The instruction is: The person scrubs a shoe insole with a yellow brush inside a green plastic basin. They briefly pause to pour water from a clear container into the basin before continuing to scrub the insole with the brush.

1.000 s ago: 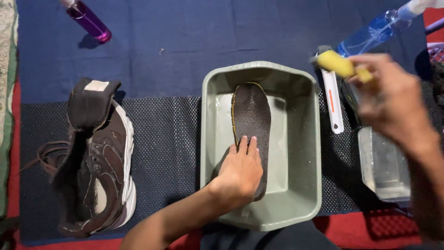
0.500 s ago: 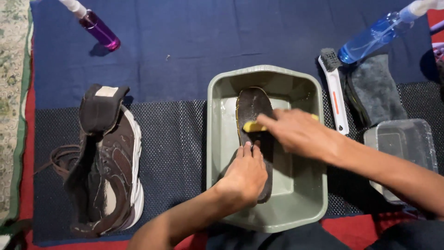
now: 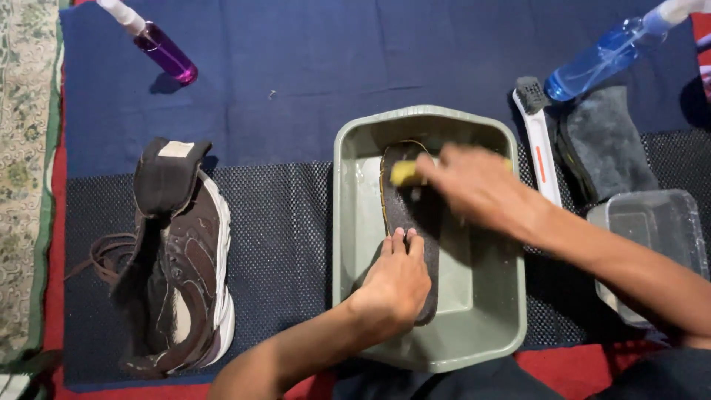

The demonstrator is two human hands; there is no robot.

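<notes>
1. The dark insole [image 3: 409, 215] lies lengthwise inside the grey-green basin [image 3: 348, 222], toe end toward the far wall.
2. The left hand [image 3: 392, 285] presses flat on the near end of the insole, fingers extended and together, pinning it against the basin floor.
3. The right hand [image 3: 478, 185] is closed around a yellow brush [image 3: 404, 172], whose tip meets the far end of the insole. This hand is motion-blurred.
4. The two hands are apart, one at each end of the insole.
5. The basin rests on a black mesh mat [image 3: 281, 244] laid over a blue cloth [image 3: 333, 59].
6. A brown shoe [image 3: 178, 267] with loose laces lies on the mat, well left of the basin.
7. Right of the basin: a white-handled brush [image 3: 541, 141], a grey cloth [image 3: 607, 144] and a clear plastic container [image 3: 652, 230].
8. A purple spray bottle [image 3: 159, 48] lies at far left; a blue spray bottle [image 3: 607, 55] lies at far right.
</notes>
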